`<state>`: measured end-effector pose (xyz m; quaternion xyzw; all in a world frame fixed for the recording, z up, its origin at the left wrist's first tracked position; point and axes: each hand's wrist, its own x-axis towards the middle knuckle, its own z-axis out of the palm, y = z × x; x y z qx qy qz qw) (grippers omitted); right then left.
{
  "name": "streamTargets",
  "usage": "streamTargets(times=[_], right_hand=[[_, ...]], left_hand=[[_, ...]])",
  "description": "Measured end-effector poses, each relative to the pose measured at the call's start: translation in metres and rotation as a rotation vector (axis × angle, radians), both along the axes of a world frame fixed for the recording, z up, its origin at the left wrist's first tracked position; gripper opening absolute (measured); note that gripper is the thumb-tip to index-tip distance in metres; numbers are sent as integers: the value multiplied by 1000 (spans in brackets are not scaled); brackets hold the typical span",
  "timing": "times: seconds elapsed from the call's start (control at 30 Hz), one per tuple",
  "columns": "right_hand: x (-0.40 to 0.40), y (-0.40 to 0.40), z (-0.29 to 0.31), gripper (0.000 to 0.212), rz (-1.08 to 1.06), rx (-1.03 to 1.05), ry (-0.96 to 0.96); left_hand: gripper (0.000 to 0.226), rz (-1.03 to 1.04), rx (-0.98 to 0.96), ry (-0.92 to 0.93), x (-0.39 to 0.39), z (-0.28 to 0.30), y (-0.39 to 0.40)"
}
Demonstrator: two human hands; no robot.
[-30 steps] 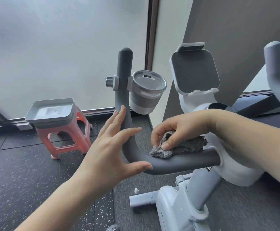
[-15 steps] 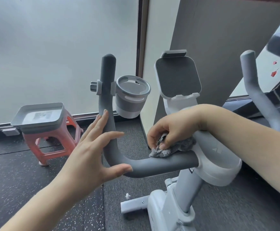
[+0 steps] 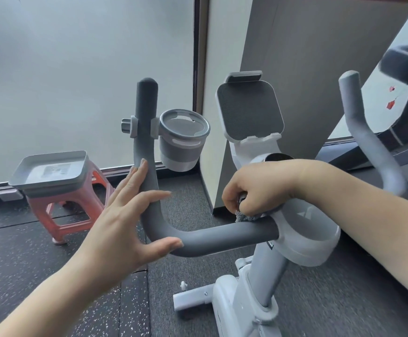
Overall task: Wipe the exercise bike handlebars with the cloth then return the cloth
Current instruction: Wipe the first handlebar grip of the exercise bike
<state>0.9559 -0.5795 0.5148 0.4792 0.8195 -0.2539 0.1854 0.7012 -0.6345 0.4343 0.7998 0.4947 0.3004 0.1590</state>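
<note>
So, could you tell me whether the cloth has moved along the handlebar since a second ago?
Yes: the cloth slid right along the handlebar, toward the white hub.

My right hand [image 3: 258,188] has dragged the cloth [image 3: 249,216] along the handlebar [image 3: 222,235] toward the bike's middle, bunching it tighter under my fingers.

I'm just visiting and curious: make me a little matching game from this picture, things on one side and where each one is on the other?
Things:
1. cloth
2. cup holder
3. grey tray
4. left hand

Places:
A. on top of the pink stool
B. clamped to the upright part of the left handlebar
C. bunched under the right hand, near the bike's centre
D. resting open against the bend of the bar

Pairs: 1-C, 2-B, 3-A, 4-D
</note>
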Motion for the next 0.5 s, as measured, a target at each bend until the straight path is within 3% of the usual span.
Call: streamTargets(times=[0.27,0.5], right_hand=[[-2,-4,-7,15,19,103,-1],[-6,-14,-7,20,-126,32,283]], left_hand=[[75,-7,-25,16,-2,0,1],[80,-12,-26,55,-3,2,2]])
